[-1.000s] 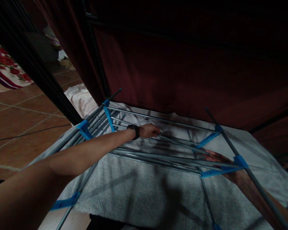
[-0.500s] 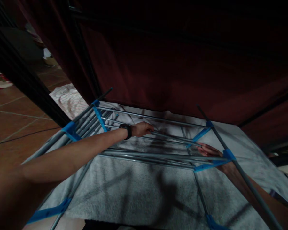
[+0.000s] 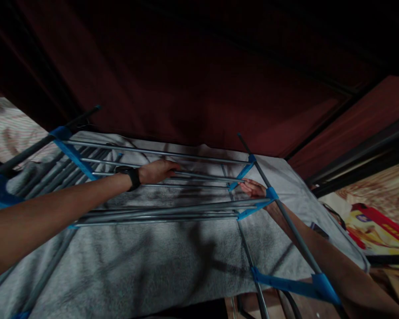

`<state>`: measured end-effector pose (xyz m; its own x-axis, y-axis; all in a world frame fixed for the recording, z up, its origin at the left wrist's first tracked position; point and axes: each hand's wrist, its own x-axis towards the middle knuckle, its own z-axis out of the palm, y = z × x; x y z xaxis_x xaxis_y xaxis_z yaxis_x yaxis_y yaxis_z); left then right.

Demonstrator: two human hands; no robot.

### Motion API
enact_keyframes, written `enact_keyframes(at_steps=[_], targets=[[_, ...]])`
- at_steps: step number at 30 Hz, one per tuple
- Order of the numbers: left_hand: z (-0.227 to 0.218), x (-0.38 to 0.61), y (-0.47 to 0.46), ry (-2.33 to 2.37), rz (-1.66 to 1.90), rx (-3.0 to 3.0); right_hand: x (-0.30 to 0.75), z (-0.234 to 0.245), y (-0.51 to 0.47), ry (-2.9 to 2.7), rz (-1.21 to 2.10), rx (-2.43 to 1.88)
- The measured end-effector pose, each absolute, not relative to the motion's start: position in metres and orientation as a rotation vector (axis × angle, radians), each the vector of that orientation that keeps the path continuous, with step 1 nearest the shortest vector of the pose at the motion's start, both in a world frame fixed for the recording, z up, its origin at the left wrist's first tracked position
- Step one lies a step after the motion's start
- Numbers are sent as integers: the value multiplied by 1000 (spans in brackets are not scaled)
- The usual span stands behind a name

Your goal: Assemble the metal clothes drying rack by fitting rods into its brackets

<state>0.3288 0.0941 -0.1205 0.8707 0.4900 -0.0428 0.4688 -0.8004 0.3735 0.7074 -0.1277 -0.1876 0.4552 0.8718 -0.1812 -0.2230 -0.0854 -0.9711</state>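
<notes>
While a dark red curtain (image 3: pixel 186 97) hangs beyond both hands and a pale blanket (image 3: pixel 119 252) spreads beneath them, the rack (image 3: pixel 166 212) frames the arms, some of its bars running on the near side of the hands. Set apart from each other, the left hand (image 3: pixel 157 171) is closed around one bar (image 3: pixel 209 177) and the right hand (image 3: pixel 253 189) pinches that bar's far end. The step seems to be fitting this bar, and the next move likely calls for lining its end up with the blue bracket (image 3: pixel 245 170) beside the right fingertips.
</notes>
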Motion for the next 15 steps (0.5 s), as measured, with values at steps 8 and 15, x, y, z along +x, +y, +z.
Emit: enact_keyframes(at_steps=[8, 15], targets=[[-127, 333, 98, 718, 32, 2721, 712, -173, -111, -760, 864, -1575], [-131, 334, 105, 742, -1, 2676, 711, -167, -98, -956, 871, -1588]])
